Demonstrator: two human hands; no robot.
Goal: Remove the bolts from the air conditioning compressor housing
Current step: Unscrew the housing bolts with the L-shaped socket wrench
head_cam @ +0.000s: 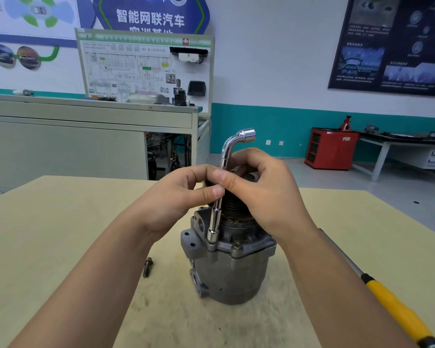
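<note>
- Head view: the compressor housing (231,270) stands upright on the table (60,234), in the middle, just below both hands
- A shiny bent wrench (216,217) stands on it; its long part runs up and down and leans a little to the right at the top, and the short bent end points off to the right
- The cup at the bottom of the wrench sits on the rim of the housing, at the front left; the bolt under it is hidden, so I cannot see it
- The left hand (176,194) pinches the long part of the wrench, thumb and fingers curled on it
- The right hand (264,194) pinches the same part from the other side, its thumb just above the left thumb; both hands are just as near
- The hidden bolt lies straight down from the grip, along the line of the wrench, so I think the next move is a twist round that up-and-down line, keeping the wrench straight so the cup does not slip off
- Another bolt (236,246) sits in the rim just right of the cup, head up
- One loose bolt (148,267) lies flat on the table left of the housing, its long side pointing away from the person
- A tool with a yellow handle (397,305) lies on the table beside the right arm
</note>
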